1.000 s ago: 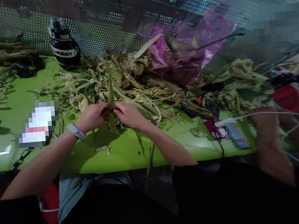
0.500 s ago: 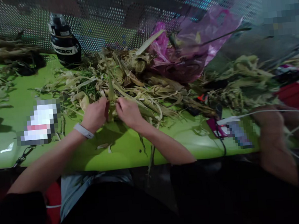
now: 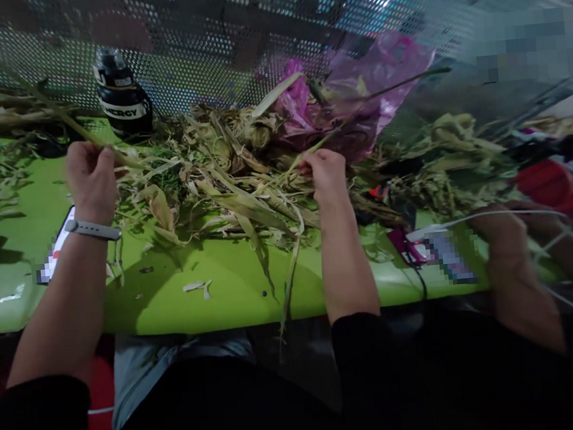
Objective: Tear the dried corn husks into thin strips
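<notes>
My left hand (image 3: pixel 94 181), with a grey band on its wrist, is raised at the left of the heap. Its fingers are closed on a long, narrow strip of husk (image 3: pixel 64 117) that slants up and to the left. At the heap's right side, my right hand (image 3: pixel 327 174) pinches a thin, pale green husk strip (image 3: pixel 318 146). Dried, yellowish corn husks (image 3: pixel 245 205) lie piled between the two hands, some hanging over the table's front edge. Below the left hand, a phone (image 3: pixel 56 252) is partly covered by my forearm.
Behind the heap stand a black bottle (image 3: pixel 125 102) and a pink plastic bag (image 3: pixel 357 102) against a perforated metal screen (image 3: pixel 191 42). On the right, another person's hands (image 3: pixel 503 229) are near a second phone (image 3: pixel 448 254) and a white cable (image 3: pixel 507 212) on the green table (image 3: pixel 174 305).
My hands were together at the heap's middle and have moved far apart. The left went left and up with a husk strip; the right went right.
</notes>
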A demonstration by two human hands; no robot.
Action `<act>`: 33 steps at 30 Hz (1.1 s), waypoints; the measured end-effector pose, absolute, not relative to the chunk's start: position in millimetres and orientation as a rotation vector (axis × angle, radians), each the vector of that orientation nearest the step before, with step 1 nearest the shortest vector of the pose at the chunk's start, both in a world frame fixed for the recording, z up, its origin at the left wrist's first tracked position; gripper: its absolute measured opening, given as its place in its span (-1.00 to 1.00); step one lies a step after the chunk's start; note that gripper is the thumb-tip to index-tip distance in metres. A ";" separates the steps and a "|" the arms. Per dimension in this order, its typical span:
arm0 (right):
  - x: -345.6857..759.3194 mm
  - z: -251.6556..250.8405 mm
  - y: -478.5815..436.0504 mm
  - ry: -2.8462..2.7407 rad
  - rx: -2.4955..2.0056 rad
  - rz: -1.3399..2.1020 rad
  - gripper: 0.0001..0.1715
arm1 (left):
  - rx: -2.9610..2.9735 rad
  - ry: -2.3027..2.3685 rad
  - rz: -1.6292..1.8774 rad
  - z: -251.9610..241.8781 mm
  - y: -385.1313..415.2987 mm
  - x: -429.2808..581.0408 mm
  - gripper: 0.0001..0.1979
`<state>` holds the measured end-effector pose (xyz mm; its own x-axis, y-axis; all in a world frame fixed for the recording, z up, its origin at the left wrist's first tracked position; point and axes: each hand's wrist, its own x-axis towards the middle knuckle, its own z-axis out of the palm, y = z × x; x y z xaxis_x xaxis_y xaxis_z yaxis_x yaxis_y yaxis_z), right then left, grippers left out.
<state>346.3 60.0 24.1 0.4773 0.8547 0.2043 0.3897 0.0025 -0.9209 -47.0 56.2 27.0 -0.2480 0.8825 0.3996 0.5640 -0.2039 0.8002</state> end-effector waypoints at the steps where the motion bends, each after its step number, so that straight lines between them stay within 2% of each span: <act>1: 336.6 26.8 55.0 -1.144 -1.510 0.650 -0.83 | 1.563 1.588 1.463 27.9 50.9 -40.1 -0.88; 6: 276.9 34.8 22.2 -1.443 -1.179 1.314 -0.63 | 1.450 0.970 1.081 23.9 19.5 1.3 -0.77; 10: 246.3 29.1 7.3 -1.573 -1.048 1.627 -0.56 | 1.406 0.837 0.964 16.6 4.2 21.4 -0.70; 14: 231.4 19.8 4.7 -1.531 -1.124 1.576 -0.64 | 1.412 0.786 0.937 14.8 -2.9 26.8 -0.67; 19: 223.8 20.6 0.1 -1.582 -1.084 1.551 -0.87 | 1.492 0.795 0.844 9.2 -3.4 30.4 -0.65; 21: 223.7 23.3 -2.0 -1.578 -1.107 1.544 -0.91 | 1.496 0.840 0.834 5.5 -1.9 31.7 -0.64; 25: 224.1 22.3 -3.1 -1.568 -1.088 1.582 -0.82 | 1.501 0.896 0.849 0.6 0.8 32.3 -0.62; 30: 221.3 12.8 -0.7 -1.617 -1.086 1.395 -0.65 | 1.664 1.031 0.926 3.6 -2.2 33.3 -0.61; 33: 222.8 13.6 1.3 -1.539 -1.061 1.412 -0.59 | 1.711 0.960 0.944 7.7 -5.5 34.5 -0.59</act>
<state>222.8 1.3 13.6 -0.3494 0.9369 0.0076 0.0729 0.0352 -0.9967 34.5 -5.5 7.7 0.3994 0.9004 0.1727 0.1873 -0.2646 0.9460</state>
